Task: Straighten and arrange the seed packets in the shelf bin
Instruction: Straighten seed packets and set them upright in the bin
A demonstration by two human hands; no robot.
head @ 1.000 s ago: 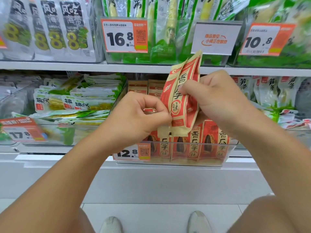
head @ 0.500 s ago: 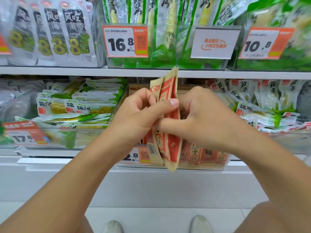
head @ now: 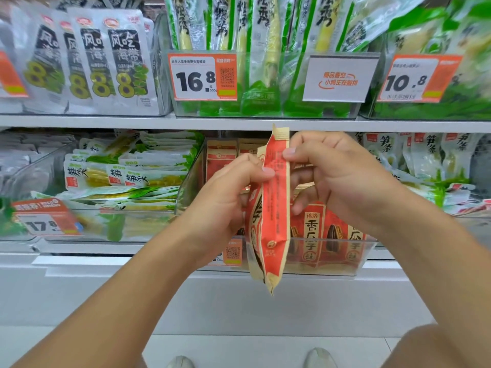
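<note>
Red packets [head: 273,208] are pinched edge-on by the left hand [head: 225,197] and right hand [head: 337,176]; one could slip out, missing the bin [head: 332,258].

Upper shelf, left to right: white kelp packets [head: 106,67]; upright green bamboo-shoot packs [head: 268,49] behind a 16.8 price tag [head: 202,77]; a white sold-out card [head: 341,78]; a 10.8 price tag [head: 417,78]. Lower shelf: stacked green-and-white bamboo-shoot packets [head: 127,173] left, a 17.8 tag [head: 45,220], similar packets [head: 425,160] right. Two shoes [head: 320,357] below.
</note>
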